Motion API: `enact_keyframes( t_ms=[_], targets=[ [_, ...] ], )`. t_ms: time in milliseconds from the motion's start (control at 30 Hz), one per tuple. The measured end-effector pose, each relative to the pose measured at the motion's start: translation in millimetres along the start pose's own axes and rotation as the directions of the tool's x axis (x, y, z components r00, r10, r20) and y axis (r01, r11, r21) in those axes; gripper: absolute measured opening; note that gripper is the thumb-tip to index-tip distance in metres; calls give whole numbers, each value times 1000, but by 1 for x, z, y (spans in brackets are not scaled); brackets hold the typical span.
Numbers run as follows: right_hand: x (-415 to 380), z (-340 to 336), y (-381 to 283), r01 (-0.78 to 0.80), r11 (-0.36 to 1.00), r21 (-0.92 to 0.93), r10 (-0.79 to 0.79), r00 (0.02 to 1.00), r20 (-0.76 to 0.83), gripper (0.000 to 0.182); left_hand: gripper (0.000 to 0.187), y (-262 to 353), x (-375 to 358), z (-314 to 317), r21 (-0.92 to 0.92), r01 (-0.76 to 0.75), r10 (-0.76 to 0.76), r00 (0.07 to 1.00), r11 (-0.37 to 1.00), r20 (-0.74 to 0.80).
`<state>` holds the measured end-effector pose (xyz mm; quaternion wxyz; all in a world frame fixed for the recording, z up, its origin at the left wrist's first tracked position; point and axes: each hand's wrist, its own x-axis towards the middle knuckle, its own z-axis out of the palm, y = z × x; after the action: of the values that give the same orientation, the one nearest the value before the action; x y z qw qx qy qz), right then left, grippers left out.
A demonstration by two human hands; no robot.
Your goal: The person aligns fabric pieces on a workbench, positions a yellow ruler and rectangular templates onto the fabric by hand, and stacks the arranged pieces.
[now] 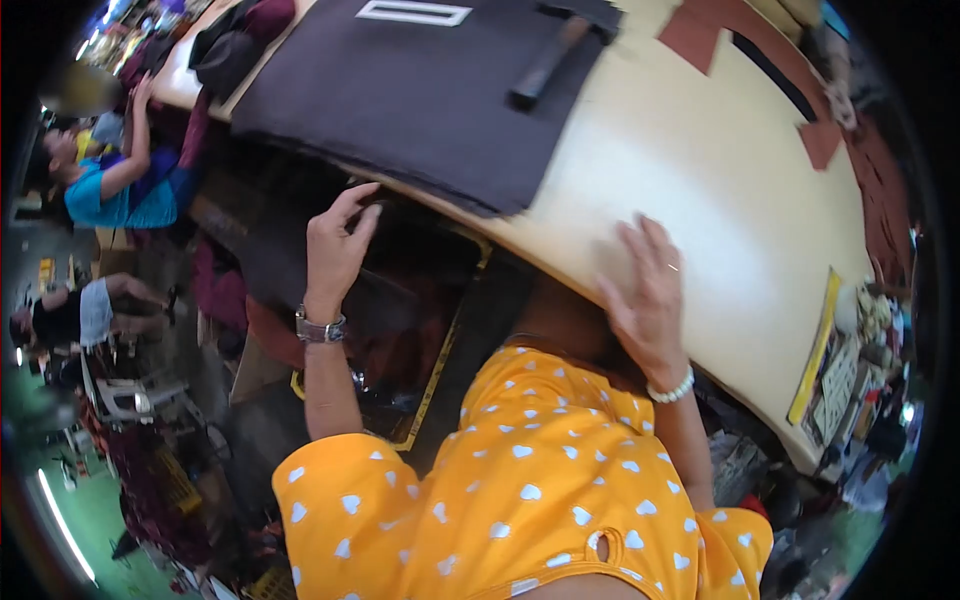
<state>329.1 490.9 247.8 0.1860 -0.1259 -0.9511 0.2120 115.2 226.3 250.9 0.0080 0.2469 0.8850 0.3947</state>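
My left hand (338,248), with a watch on the wrist, is raised in front of the table edge, near a stack of dark fabric (400,110). Its fingers are bent, with a gap between thumb and forefinger and nothing visible in them. Over the light tabletop (720,240), near its front edge, my right hand (648,290) has its fingers apart and holds nothing. That hand is slightly blurred, so contact with the table cannot be told. A hammer (555,58) lies on the dark stack, as does a white rectangular frame (415,12).
Reddish-brown cut pieces (740,30) and a dark strip (775,75) lie toward the right. A yellow-edged item (815,345) is at the table's right end. Below the edge stands a dark, yellow-rimmed container (440,370). A person in blue (125,185) works at the left.
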Motion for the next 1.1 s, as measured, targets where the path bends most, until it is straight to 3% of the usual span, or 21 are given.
enact_keyframes(
  t_ms=[67,167,267,333,367,400,467,533,600,633,667,700,733,800,867,900,933,1000,1067,1100],
  targets=[
    [17,-6,-13,92,978,189,-86,995,-41,60,29,62,16,7,-26,-241,241,947,970,214],
    [36,-20,-28,154,907,392,-103,984,-148,59,26,149,33,28,-159,-504,513,711,849,481],
    [46,-41,-14,95,795,600,33,979,-199,56,20,213,50,54,-242,-723,713,462,647,528],
    [53,-55,9,37,676,736,165,966,-200,53,19,249,68,72,-309,-813,827,329,494,456],
    [57,-62,26,154,760,631,75,944,-321,48,20,269,79,78,-353,-806,836,290,476,466],
    [57,-68,43,33,730,683,184,952,-243,46,22,287,89,84,-396,-794,842,252,462,477],
    [58,-95,74,-258,785,564,301,954,18,38,28,308,112,103,-312,-851,848,251,423,468],
    [61,-92,138,-246,870,428,250,967,48,28,33,329,139,120,-351,-763,768,283,543,574],
    [71,-134,158,-496,862,102,454,846,281,22,38,345,169,134,-101,-833,601,303,544,740],
    [75,-139,183,-512,852,111,466,837,288,22,39,338,187,148,-132,-896,706,236,424,668],
    [80,-144,206,-528,841,118,477,827,298,22,35,343,201,157,-72,-890,611,249,451,751],
    [85,-151,218,-501,866,7,494,857,147,21,32,349,212,163,-7,-883,508,263,469,820],
    [93,-158,231,-480,870,-110,482,876,-4,21,32,356,220,165,101,-897,556,351,429,753],
    [112,-173,270,-397,855,-333,263,886,-382,24,32,370,232,162,321,-872,645,489,370,587],
    [112,-218,206,-579,754,-309,271,704,-657,26,19,370,247,159,440,-852,925,363,284,107],
    [108,-236,197,-464,803,-374,17,645,-764,20,15,378,235,147,405,-878,966,250,255,-67],
    [100,-251,194,-350,816,-459,-236,524,-818,16,11,382,214,131,379,-900,961,128,217,-245],
    [63,-277,193,-299,779,-552,-322,565,-760,22,12,379,174,114,349,-895,911,132,280,-392],
    [27,-268,171,-239,847,-474,-344,434,-833,14,27,338,158,106,482,-866,971,14,130,-237],
    [6,-259,165,-267,868,-419,-285,423,-860,17,25,323,132,107,490,-857,977,68,162,-204]
  ],
)
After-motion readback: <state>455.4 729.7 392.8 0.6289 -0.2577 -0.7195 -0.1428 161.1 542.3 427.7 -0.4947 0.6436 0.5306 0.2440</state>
